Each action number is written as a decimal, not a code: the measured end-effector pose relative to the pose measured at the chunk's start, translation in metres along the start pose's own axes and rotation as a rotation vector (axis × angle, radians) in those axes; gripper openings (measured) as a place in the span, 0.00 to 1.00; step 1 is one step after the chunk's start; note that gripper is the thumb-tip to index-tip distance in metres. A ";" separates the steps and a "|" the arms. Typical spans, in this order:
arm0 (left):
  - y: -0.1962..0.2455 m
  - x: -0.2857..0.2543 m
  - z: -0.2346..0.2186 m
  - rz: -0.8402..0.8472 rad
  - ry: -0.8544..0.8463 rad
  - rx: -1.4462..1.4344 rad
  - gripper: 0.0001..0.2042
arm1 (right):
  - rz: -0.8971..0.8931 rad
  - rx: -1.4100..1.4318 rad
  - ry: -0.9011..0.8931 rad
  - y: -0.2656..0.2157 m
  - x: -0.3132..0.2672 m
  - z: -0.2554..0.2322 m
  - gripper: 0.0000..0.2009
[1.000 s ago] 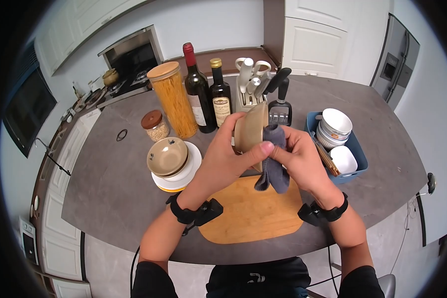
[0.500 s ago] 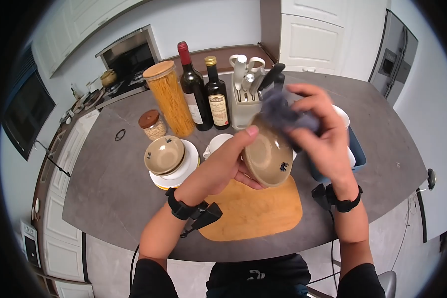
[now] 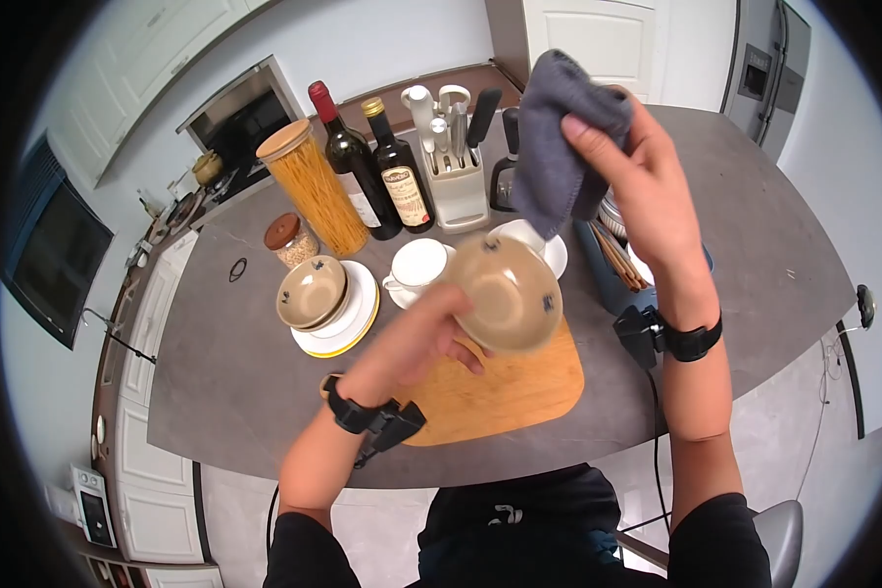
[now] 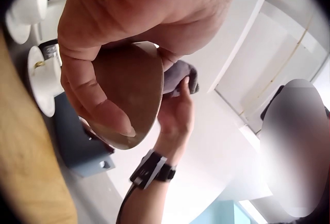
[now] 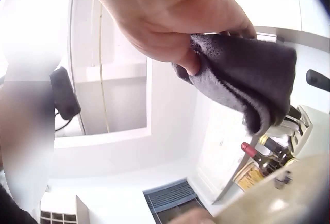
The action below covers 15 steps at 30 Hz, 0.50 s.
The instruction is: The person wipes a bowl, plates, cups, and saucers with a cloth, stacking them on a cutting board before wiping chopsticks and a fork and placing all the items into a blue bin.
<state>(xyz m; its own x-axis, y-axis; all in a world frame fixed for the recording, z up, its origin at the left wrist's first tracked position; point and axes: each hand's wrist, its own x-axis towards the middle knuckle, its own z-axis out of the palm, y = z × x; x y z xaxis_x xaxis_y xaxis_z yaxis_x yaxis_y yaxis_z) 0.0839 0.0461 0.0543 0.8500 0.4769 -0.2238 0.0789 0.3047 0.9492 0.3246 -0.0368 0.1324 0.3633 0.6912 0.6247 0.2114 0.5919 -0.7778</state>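
Note:
A tan bowl (image 3: 505, 294) with small dark blue motifs is held by my left hand (image 3: 416, 338) above the wooden cutting board (image 3: 500, 392). In the left wrist view, the fingers curl round the underside of the bowl (image 4: 129, 90), thumb side at its rim. Raised to the right and apart from the bowl, my right hand (image 3: 647, 186) pinches a folded dark grey cloth (image 3: 563, 137) between thumb and fingers. The right wrist view shows the cloth (image 5: 242, 74) hanging in loose folds from the fingers.
Left of the board, another tan bowl (image 3: 312, 292) sits on stacked plates (image 3: 348, 333). Behind stand a white cup (image 3: 419, 263), pasta jar (image 3: 314, 191), two bottles (image 3: 402, 186) and a knife block (image 3: 459, 196). A blue bin (image 3: 608, 284) with dishes is at right.
The cloth has left the bowl, rising with my right hand up and away. My left hand has tilted the bowl, so its inside now faces up toward the head camera.

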 end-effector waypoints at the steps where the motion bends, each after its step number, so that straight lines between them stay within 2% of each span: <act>1: -0.011 0.004 0.004 0.004 0.006 0.005 0.25 | -0.005 0.007 -0.002 0.001 0.002 -0.004 0.13; 3: -0.029 0.012 0.011 -0.118 -0.003 0.016 0.26 | 0.210 0.267 0.002 0.004 0.006 -0.011 0.14; 4: -0.033 0.014 0.014 -0.116 0.001 0.019 0.26 | 0.300 0.365 -0.055 0.003 0.007 -0.013 0.16; 5: -0.037 0.015 0.017 -0.137 -0.002 0.064 0.26 | 0.298 0.368 -0.055 0.008 0.008 -0.015 0.16; 7: -0.041 0.018 0.025 -0.159 -0.007 0.112 0.26 | 0.542 0.622 -0.110 0.027 0.011 -0.017 0.16; 10: -0.045 0.020 0.031 -0.165 0.027 0.152 0.26 | 0.613 0.708 -0.135 0.035 0.009 -0.007 0.16; 13: -0.053 0.019 0.033 -0.090 0.056 0.132 0.26 | 0.680 0.816 -0.200 0.039 0.007 0.000 0.16; 15: -0.057 0.015 0.035 0.025 0.141 0.163 0.25 | 0.708 0.810 -0.270 0.038 0.003 0.006 0.16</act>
<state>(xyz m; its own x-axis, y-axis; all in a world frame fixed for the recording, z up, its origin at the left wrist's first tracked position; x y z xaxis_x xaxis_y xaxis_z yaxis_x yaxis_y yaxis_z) 0.1102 0.0066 0.0046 0.7724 0.5966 -0.2178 0.1517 0.1597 0.9754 0.3281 -0.0095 0.1049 -0.0632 0.9897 0.1282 -0.6576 0.0554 -0.7513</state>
